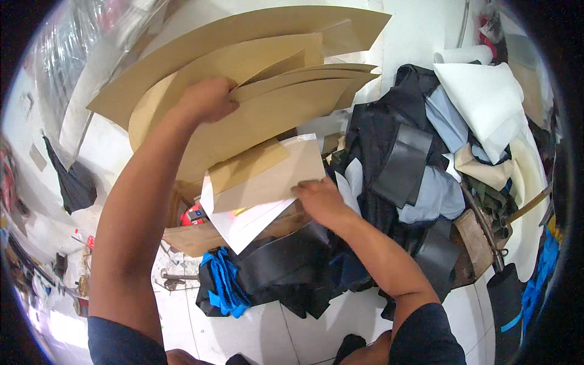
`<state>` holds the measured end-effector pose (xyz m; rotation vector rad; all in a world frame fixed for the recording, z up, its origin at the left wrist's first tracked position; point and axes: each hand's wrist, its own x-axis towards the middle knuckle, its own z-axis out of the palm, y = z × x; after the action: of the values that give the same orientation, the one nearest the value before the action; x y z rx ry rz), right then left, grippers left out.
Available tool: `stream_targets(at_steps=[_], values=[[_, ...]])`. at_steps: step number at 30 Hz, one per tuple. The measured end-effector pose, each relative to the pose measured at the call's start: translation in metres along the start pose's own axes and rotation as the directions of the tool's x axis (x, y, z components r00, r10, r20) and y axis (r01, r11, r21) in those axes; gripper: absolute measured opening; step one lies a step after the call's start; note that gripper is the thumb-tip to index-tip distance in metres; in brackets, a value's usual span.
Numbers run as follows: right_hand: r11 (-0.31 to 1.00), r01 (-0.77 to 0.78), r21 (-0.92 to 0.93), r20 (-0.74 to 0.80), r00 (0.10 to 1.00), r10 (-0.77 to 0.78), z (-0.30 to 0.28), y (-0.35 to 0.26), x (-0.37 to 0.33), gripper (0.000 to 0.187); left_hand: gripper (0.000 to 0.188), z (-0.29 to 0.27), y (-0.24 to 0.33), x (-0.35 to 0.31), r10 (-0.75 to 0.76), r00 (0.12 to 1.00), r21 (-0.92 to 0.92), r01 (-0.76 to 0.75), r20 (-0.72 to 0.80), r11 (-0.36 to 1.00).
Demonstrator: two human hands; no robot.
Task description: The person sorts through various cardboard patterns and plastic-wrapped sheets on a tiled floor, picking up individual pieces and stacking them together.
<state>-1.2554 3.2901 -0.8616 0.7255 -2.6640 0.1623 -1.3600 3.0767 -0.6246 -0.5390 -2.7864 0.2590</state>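
Left hand [210, 101] is pinching cardboard [274, 108], long axis is slanting up rightward, right hand [319, 199] is pinching sheet [264, 186]

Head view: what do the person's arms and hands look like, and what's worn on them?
The left hand and right hand are bare, ungloved. Dark, plain short sleeves end above the elbows; no watch or bracelet shows.
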Motion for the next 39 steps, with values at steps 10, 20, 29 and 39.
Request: stream_targets(at_steps=[10,20,29,39], values=[[1.0,0.001,0.003,-0.095,0.995,-0.001,-0.005,-0.002,0.0,0.025,0.037,-0.006,0.009,-0.007,-0.02,1.0,0.012,0.02,0.006,1.0],[0.987,0.117,0.113,0.211,0.968,-0.139,-0.043,-0.033,-0.03,0.036,0.03,0.023,0.058,-0.063,-0.037,0.991,0.009,0.036,0.13,0.999],[0.753,0.305,0.584,0.533,0.555,-0.638,-0.163,-0.107,-0.063,0.04,0.047,0.153,0.135,-0.191,0.299,0.948,-0.275,-0.26,0.109,0.926],[0.888,0.084,0.453,0.471,0.823,-0.318,-0.178,-0.062,-0.036,0.031,0.05,0.163,0.148,-0.299,0.608,0.781,-0.486,-0.479,0.145,0.731]])
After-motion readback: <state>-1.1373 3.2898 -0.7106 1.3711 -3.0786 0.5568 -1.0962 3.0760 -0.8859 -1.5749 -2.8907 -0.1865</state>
